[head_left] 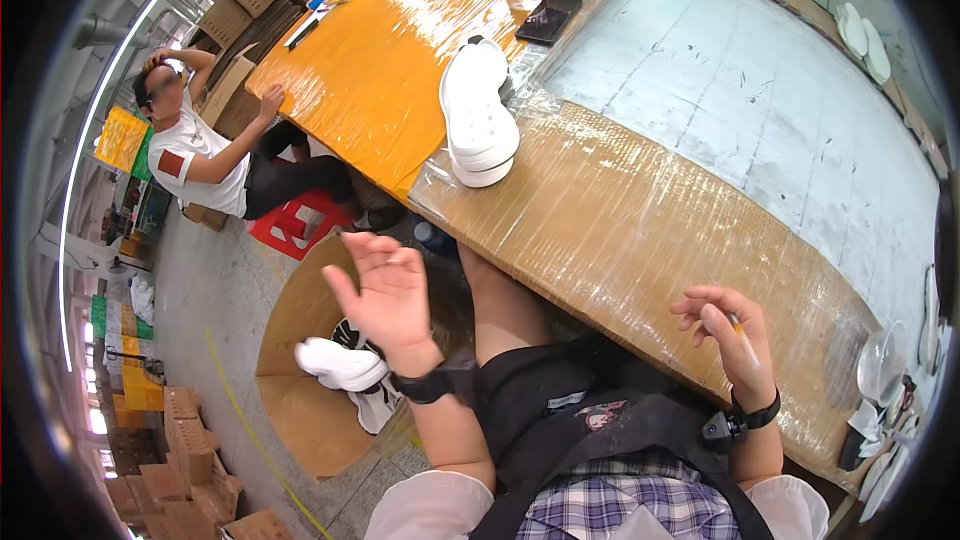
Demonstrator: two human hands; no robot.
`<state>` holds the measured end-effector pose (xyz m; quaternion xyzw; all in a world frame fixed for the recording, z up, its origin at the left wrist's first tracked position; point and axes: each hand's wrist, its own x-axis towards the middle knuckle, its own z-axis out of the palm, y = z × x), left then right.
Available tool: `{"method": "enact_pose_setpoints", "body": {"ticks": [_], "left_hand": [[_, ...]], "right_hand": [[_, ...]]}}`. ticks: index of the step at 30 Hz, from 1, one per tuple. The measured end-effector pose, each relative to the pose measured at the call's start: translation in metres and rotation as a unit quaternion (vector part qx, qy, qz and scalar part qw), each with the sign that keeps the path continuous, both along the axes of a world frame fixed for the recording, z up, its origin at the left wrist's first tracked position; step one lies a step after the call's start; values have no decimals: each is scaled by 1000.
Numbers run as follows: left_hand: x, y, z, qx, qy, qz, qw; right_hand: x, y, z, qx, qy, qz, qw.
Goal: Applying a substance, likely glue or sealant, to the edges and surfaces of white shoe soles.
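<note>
1 slim stick (743,338) grasped in right fingers (724,294), alongside thumb (714,320); left fingers (374,246) released.

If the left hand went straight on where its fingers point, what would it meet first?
Probably the dark trouser leg of the seated person, just beyond the left hand in the picture. Depth is unclear: the hand looks nearer and might pass above it.

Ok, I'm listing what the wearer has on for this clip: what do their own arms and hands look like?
The left hand and right hand are gloveless. Each wrist wears a black band; the right one carries a small dark camera-like device. Loose white sleeves leave the forearms bare.
</note>
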<state>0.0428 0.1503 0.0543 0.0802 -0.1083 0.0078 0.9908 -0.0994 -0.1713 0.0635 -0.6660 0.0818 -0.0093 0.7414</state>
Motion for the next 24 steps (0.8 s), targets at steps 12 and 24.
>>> {"method": "enact_pose_setpoints", "body": {"ticks": [12,24], "left_hand": [[3,-152,-79,629,-22,71,774],[4,-171,-81,746,-82,90,654]], "right_hand": [[110,-79,-51,-27,-50,-176,983],[118,-90,-90,-195,-81,-188,959]]}}
